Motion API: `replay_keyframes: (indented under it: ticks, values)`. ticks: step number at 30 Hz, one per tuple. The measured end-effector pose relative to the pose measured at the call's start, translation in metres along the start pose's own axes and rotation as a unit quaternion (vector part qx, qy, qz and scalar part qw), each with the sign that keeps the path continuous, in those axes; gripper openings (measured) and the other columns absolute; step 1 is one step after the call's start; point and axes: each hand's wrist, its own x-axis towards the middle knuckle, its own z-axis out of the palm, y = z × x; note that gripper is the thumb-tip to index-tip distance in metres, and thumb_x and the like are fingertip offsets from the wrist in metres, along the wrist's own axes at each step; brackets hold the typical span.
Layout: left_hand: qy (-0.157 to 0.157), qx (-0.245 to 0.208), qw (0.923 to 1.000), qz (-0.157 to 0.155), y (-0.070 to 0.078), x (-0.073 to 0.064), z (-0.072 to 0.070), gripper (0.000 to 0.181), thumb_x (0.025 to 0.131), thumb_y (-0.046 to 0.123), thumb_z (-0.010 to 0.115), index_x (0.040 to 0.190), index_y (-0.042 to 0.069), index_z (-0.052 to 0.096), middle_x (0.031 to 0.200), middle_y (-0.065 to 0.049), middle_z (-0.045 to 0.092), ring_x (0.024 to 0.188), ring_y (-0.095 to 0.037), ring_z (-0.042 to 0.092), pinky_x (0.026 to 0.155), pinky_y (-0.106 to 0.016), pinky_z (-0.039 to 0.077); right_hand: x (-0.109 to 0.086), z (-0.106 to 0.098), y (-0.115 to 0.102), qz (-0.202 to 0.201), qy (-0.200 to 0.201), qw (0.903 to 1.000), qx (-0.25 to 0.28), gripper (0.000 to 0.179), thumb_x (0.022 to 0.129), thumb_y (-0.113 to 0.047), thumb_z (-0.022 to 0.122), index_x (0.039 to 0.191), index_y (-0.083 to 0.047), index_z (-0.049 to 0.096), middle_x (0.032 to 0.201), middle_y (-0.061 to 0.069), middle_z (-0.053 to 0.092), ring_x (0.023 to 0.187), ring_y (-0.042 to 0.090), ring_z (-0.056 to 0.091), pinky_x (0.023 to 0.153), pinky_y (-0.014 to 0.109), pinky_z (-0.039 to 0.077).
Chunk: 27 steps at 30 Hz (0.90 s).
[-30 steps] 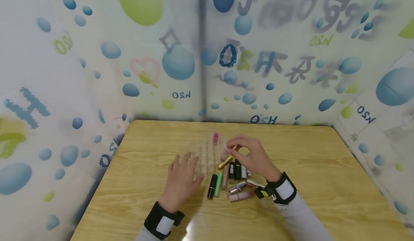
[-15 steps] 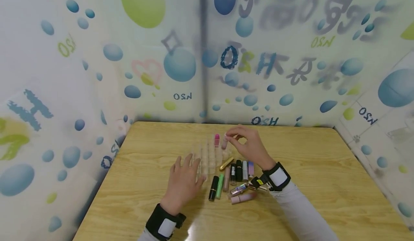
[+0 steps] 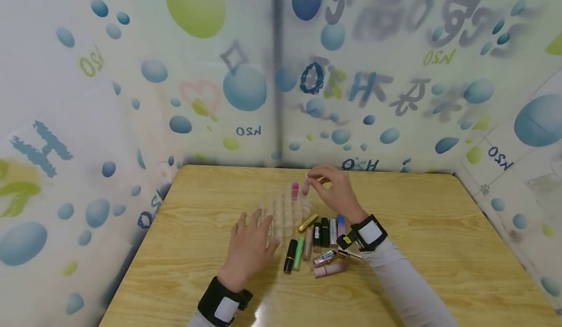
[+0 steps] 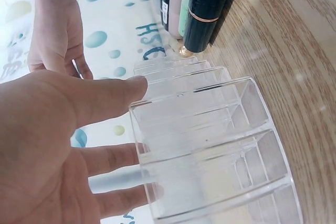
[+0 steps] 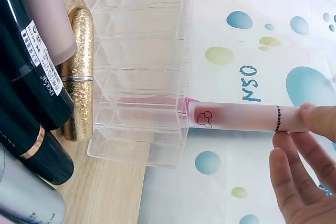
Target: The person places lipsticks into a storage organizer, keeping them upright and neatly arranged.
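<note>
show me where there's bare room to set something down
Bare table shows right of the right sleeve, left of the left hand, and on the person's side of the lipstick tubes. Crowded at the near right corner of the clear organizer, where tubes bunch.

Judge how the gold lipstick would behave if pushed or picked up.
The gold lipstick would probably roll if pushed, since its sides look rounded, though the clear box beside it could stop it. It is likely stiff, as its case looks hard and straight. Its grainy, glittery surface may make it less slippery.

The left grip (image 3: 249,245) is splayed while the right grip (image 3: 337,190) pinches.
</note>
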Motion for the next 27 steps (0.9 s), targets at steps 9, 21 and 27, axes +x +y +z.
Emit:
replay_keyframes:
  ticks: [9, 21, 27]
  values:
    - [-0.003, 0.003, 1.0, -0.002, 0.001, 0.0, 0.001, 0.057, 0.091, 0.041, 0.074, 0.137, 0.007, 0.064, 0.147, -0.025, 0.054, 0.133, -0.058, 0.047, 0.101, -0.071, 0.044, 0.0, 0.002, 0.002, 0.026, -0.009, 0.9996, -0.007, 0.012, 0.093, -0.012, 0.075, 0.103, -0.008, 0.08, 0.105, 0.003, 0.075, 0.094, 0.018, 0.071, 0.075, 0.037, 0.062]
    - [-0.001, 0.006, 1.0, 0.002, 0.001, 0.0, 0.001, 0.056, 0.091, 0.04, 0.074, 0.136, 0.007, 0.065, 0.147, -0.024, 0.054, 0.132, -0.057, 0.048, 0.1, -0.07, 0.045, -0.004, 0.006, 0.012, 0.037, -0.034, 0.9987, -0.014, 0.013, 0.093, -0.013, 0.075, 0.101, -0.006, 0.081, 0.1, 0.001, 0.076, 0.088, 0.016, 0.07, 0.073, 0.037, 0.061]
    - [0.0, 0.007, 1.0, 0.0, 0.001, 0.0, 0.001, 0.057, 0.092, 0.041, 0.074, 0.137, 0.008, 0.064, 0.147, -0.024, 0.053, 0.133, -0.057, 0.047, 0.101, -0.07, 0.045, -0.006, 0.01, 0.013, 0.048, -0.053, 0.9973, -0.019, 0.014, 0.094, -0.013, 0.073, 0.102, -0.003, 0.08, 0.103, 0.005, 0.077, 0.089, 0.017, 0.071, 0.075, 0.042, 0.061]
